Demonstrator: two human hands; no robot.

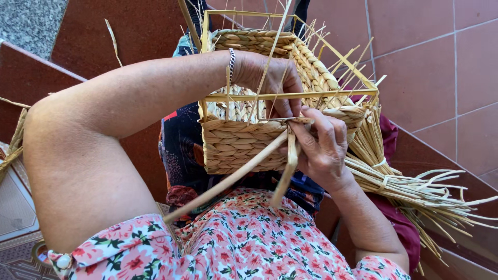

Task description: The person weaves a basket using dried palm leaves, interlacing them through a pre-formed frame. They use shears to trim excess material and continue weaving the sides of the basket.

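While both hands pinch a strand — basket rim crowded.

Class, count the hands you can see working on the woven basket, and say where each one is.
2. The left hand reaches inside the basket behind its yellow frame bar. The right hand pinches a straw strand at the basket's front rim. None seem hidden.

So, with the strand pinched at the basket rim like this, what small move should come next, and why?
Probably pull the loose strand snug. The right hand and left hand pinch it at the yellow frame bar of the woven basket, while its long end hangs slack toward the lap, so the wrap looks not yet tightened.
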